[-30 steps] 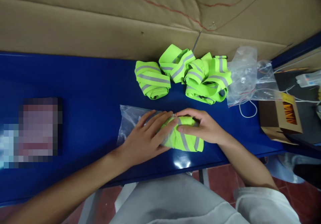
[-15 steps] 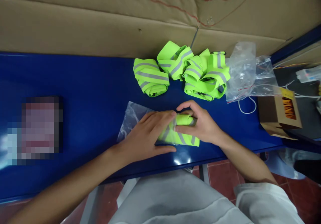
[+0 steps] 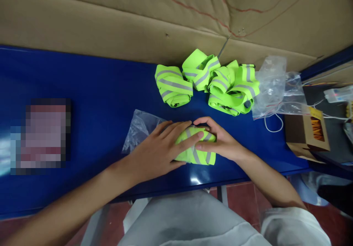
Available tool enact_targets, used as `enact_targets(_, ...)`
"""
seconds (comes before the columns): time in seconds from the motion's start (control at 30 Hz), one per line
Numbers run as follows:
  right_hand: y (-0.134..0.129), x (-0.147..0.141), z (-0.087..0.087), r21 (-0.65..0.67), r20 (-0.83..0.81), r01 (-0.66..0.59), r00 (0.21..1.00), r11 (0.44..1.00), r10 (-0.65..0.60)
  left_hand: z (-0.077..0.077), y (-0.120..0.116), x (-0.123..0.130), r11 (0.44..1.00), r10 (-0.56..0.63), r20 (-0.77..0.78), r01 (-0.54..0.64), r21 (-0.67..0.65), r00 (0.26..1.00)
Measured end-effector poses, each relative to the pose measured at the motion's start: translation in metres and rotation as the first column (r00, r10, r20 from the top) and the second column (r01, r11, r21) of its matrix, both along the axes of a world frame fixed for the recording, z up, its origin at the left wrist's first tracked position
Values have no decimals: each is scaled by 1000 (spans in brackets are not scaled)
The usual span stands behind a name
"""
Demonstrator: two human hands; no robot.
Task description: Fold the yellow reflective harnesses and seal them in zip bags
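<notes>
A folded neon-yellow reflective strap with grey stripes lies on the blue table near its front edge. My left hand is laid over the strap's left part, fingers across its top and thumb along the near side. At the right end my right hand grips the strap between thumb and curled fingers. A clear plastic bag sticks out to the left from beneath my left hand. How far the strap sits inside the bag is hidden by my hand.
Several rolled reflective straps sit along the cardboard-covered back wall. Right of them are more clear bags, a white cord and a brown cardboard box. A blurred-out rectangular object lies on the blue table at left.
My left index finger has moved right, farther over the strap, and my left hand has shifted slightly. My right hand stays at the strap's right end. The camera view has shifted a little.
</notes>
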State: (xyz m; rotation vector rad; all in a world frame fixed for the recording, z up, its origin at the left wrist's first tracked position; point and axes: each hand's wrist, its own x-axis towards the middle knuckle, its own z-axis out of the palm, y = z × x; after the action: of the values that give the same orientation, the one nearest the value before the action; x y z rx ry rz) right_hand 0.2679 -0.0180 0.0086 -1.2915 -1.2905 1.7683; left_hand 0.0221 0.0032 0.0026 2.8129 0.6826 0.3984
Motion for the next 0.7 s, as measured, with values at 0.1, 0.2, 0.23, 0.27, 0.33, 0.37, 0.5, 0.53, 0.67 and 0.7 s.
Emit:
enact_targets(0.1,3,4,2,-42,-23,48,999,998,-49,-1,7,-6,997,66,38,-67,32,997)
enact_targets(0.2,1,1,-1,46,61,159,985,986,-162,-5,7,-5,988,121,67,-126,83,990)
enact_targets(0.23,0,-2,-3,90,105,188,975,978,-197,-6,5,-3,985,134,64,-140,99,989)
enact_targets(0.27,-2,-5,-4,134,145,205,964,970,-224,-7,3,-1,981,150,57,-155,113,987)
enact_targets(0.33,-5,-10,-7,208,196,217,946,954,-258,-6,-1,3,972,184,36,-187,138,982)
enact_targets(0.37,-6,-11,-7,232,206,220,941,947,-269,-6,-3,5,968,198,25,-199,150,980)
enact_targets(0.5,-3,-10,-7,236,193,252,934,939,-299,-1,-8,10,961,217,-5,-213,177,976)
enact_targets(0.53,-1,-9,-6,213,186,259,936,942,-299,0,-9,11,961,220,-11,-215,176,975)
enact_targets(0.67,2,-9,-10,184,145,294,935,938,-322,-2,-13,16,951,253,-9,-247,185,967)
enact_targets(0.7,0,-11,-13,201,136,294,936,934,-324,-4,-14,17,948,264,-4,-258,188,965)
